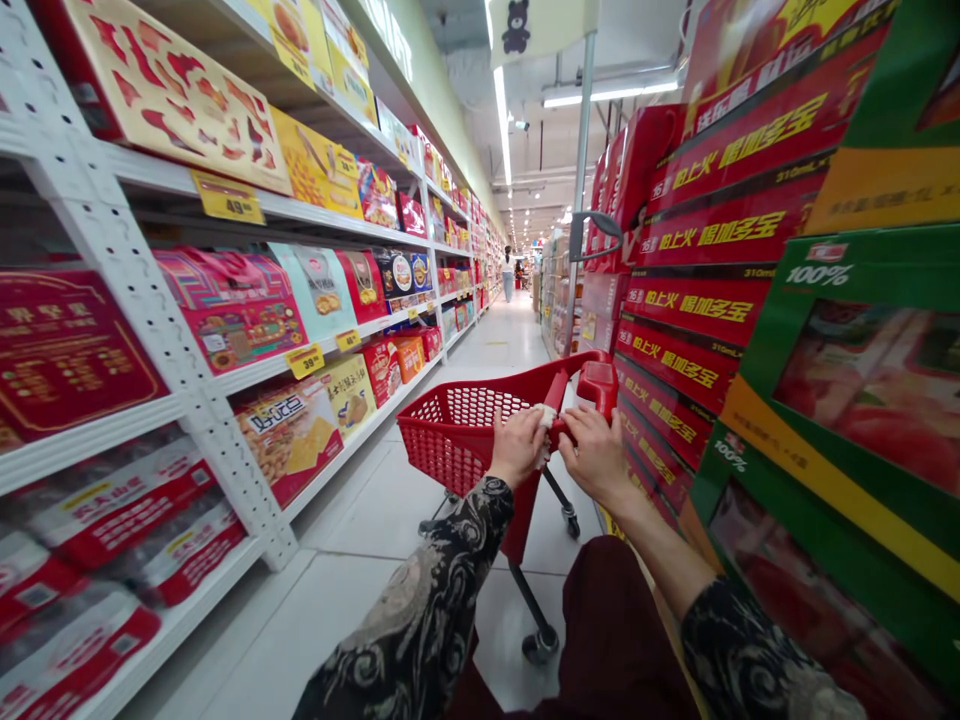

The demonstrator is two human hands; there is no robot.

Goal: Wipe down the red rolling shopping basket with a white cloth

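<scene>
A red shopping cart (457, 430) with a mesh basket stands in a store aisle just ahead of me. My left hand (516, 447) is closed on the cart's red handle bar (592, 383), with a bit of white cloth or tissue (546, 418) pressed between the hand and the bar. My right hand (596, 452) grips the same bar right beside it, fingers curled round. Both forearms wear dark patterned sleeves. The basket looks empty from here.
White shelves (187, 400) of boxed snacks with yellow price tags line the left side. Stacked red drink cartons (697, 290) and green cartons (847, 380) crowd the right. A grey pole (579, 180) stands beyond the cart. A person (508, 272) walks far down the pale tiled aisle.
</scene>
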